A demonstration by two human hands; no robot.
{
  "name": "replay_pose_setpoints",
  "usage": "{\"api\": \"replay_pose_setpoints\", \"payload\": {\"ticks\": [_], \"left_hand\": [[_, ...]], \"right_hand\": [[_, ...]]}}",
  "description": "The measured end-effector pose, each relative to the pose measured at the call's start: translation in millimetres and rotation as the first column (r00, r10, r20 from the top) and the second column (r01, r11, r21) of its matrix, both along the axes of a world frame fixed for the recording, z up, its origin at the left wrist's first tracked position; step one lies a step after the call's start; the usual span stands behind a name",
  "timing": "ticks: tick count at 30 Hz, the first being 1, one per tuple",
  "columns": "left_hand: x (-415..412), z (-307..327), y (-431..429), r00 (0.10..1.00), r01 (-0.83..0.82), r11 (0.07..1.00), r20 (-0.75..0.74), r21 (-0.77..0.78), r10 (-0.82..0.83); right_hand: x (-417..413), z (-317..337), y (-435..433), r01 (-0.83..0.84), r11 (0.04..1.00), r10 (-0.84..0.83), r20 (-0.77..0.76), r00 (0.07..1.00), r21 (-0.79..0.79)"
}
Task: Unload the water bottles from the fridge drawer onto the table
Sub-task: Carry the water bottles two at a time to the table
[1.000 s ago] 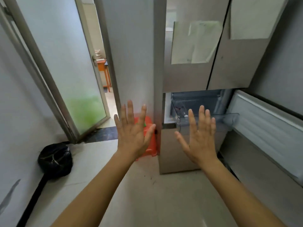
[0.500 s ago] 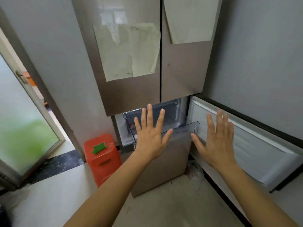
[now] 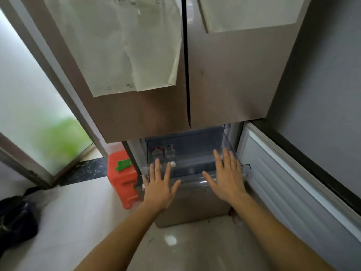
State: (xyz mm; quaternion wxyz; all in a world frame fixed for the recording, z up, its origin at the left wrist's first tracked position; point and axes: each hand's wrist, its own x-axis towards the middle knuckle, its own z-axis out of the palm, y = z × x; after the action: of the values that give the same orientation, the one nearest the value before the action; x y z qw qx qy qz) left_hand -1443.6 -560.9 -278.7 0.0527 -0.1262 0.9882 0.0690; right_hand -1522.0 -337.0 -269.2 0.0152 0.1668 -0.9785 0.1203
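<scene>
1. Water bottles (image 3: pixel 166 153) of clear plastic with pale caps are stored in the tall brown-grey metal fridge (image 3: pixel 156 118). There is one fridge, with two upper doors closed and one white-lined lower door (image 3: pixel 293 182) swung open at the right.
2. Clear plastic pull-out drawer (image 3: pixel 195 151): one, drawn forward below the upper doors. The bottles are grouped in its left rear corner.
3. Orange plastic stool (image 3: pixel 122 180): one, on the floor just beside the fridge's left side.
4. Left hand (image 3: pixel 160 189) and right hand (image 3: pixel 226 178): two, both flat with fingers spread and gripping nothing, held over the drawer's front edge. Whether they touch it cannot be told.
5. Bottle count: at least three show. The left fingers hide part of the group, so the total is uncertain.
6. Handling, as a judgement: if full, each bottle is moderately heavy, with thin walls that give under a squeeze and a surface that may be slick with condensation. Best taken round the mid-body, one per hand.
</scene>
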Motion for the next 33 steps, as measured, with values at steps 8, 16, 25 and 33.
{"api": "replay_pose_setpoints", "payload": {"ticks": [8,16,25,33], "left_hand": [[-50,-37,-46,0.987,-0.107,0.994,0.123,0.029,0.102],[-103,-67,-88,0.981,-0.043,0.975,0.195,0.219,0.000],[-104,-73,-88,0.969,0.005,0.994,0.244,0.106,-0.031],[-139,-58,-79,0.897,0.242,0.937,0.426,-0.252,-0.117]], "right_hand": [[-71,-35,-47,-0.125,0.990,0.111,0.179,0.978,0.069],[-137,-77,-119,-0.200,0.976,0.212,0.553,0.805,-0.084],[-154,-113,-194,-0.332,0.940,0.299,0.650,0.699,-0.076],[-160,-116,-152,-0.330,0.944,0.255,0.635,0.729,0.000]]}}
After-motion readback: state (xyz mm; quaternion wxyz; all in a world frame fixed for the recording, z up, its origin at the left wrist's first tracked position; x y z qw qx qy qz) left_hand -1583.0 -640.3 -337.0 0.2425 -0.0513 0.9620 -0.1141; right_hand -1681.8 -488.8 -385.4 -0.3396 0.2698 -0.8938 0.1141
